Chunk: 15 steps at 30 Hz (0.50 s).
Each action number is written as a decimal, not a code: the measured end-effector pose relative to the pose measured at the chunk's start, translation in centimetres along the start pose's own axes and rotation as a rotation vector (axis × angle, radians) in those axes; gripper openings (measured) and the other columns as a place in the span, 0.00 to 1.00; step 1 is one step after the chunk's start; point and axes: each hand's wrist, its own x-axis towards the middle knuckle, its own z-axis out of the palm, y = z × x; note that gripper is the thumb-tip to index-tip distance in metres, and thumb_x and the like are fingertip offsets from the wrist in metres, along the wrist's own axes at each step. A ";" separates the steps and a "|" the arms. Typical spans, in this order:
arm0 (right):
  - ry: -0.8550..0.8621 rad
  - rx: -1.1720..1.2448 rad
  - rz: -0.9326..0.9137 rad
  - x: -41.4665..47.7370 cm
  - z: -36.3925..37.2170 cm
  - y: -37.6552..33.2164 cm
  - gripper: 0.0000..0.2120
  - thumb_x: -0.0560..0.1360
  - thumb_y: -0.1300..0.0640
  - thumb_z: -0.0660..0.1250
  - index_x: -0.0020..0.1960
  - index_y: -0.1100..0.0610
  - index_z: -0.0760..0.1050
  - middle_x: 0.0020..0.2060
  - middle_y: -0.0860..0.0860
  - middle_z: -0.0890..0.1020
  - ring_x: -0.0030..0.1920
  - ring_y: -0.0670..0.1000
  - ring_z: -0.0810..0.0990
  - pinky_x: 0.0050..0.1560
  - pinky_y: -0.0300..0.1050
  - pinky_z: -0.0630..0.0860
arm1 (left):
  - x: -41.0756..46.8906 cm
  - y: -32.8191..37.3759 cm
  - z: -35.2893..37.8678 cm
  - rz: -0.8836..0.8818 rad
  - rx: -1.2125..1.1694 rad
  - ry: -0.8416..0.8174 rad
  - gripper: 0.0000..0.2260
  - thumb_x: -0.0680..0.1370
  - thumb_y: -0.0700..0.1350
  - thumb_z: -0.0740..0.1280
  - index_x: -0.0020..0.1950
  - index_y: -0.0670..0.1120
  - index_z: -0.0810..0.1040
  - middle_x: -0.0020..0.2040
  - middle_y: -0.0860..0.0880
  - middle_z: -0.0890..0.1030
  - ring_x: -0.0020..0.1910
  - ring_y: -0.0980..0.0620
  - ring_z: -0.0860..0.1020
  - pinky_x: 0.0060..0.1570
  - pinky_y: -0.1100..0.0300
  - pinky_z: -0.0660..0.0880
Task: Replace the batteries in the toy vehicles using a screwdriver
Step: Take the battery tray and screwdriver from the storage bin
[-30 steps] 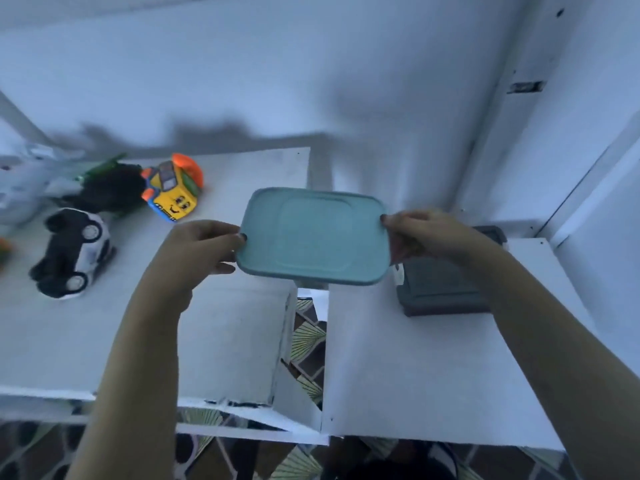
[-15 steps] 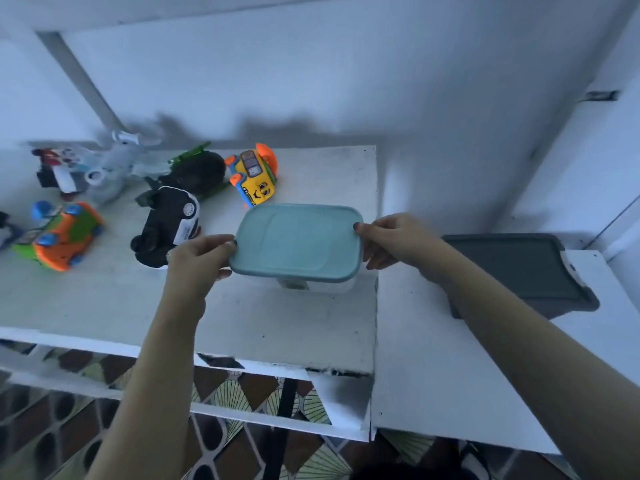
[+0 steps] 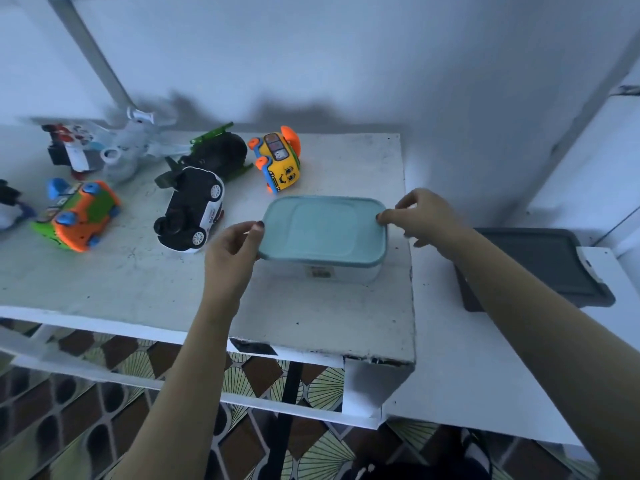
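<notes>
Left hand [image 3: 231, 251] at 9, right hand [image 3: 426, 220] at 3 o'clock pinch teal-lidded plastic box [image 3: 322, 231]; we judge toy vehicles [image 3: 194, 209] all unopened.

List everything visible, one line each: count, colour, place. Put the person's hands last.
box: one, teal lid, pale body, table's right part
bus: one, yellow and orange, behind the box
black car: one, black and white, left of the box
helicopter: one, dark with green rotor, behind the black car
orange car: one, orange and green, table's left part
plane: one, white, rear left
red toy: one, red and white, far rear left
case: one, grey, far right
table: one, white, under the toys
left hand: one, grips the box's left end
right hand: one, pinches the lid's right corner
</notes>
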 end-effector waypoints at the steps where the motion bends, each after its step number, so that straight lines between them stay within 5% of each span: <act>1: 0.039 -0.072 -0.042 0.0 0.0 -0.5 0.16 0.72 0.50 0.70 0.55 0.56 0.71 0.46 0.50 0.76 0.45 0.51 0.75 0.41 0.45 0.72 | -0.2 -0.4 -0.1 0.017 -0.019 -0.058 0.16 0.78 0.47 0.68 0.64 0.43 0.74 0.48 0.52 0.81 0.43 0.60 0.79 0.45 0.65 0.76; 5: 0.109 -0.271 -0.246 0.1 1.5 -2.7 0.19 0.74 0.54 0.65 0.65 0.55 0.69 0.58 0.52 0.75 0.55 0.52 0.73 0.50 0.43 0.68 | -0.4 -2.3 -0.5 0.068 0.085 -0.274 0.46 0.67 0.52 0.77 0.78 0.46 0.56 0.63 0.56 0.75 0.60 0.62 0.76 0.60 0.62 0.74; 8: 0.065 -0.334 -0.356 0.5 3.6 -4.5 0.19 0.76 0.52 0.64 0.65 0.56 0.71 0.61 0.53 0.76 0.61 0.54 0.74 0.60 0.47 0.70 | -0.4 -3.0 -0.3 0.104 0.247 -0.294 0.60 0.56 0.65 0.78 0.80 0.49 0.50 0.71 0.57 0.69 0.71 0.56 0.68 0.68 0.56 0.67; 12: 0.005 -0.407 -0.458 1.2 6.3 -7.0 0.18 0.78 0.48 0.63 0.63 0.55 0.74 0.61 0.53 0.76 0.62 0.55 0.73 0.64 0.50 0.67 | -0.4 -3.2 0.0 0.110 0.307 -0.246 0.58 0.58 0.62 0.78 0.80 0.48 0.52 0.70 0.53 0.72 0.69 0.53 0.71 0.65 0.57 0.70; 15: -0.033 -0.435 -0.454 1.8 8.0 -8.3 0.19 0.79 0.44 0.59 0.60 0.55 0.76 0.59 0.52 0.78 0.60 0.55 0.74 0.63 0.51 0.64 | -0.1 -3.3 -0.3 0.161 0.238 -0.263 0.46 0.59 0.60 0.78 0.74 0.54 0.66 0.65 0.58 0.77 0.64 0.59 0.74 0.62 0.57 0.74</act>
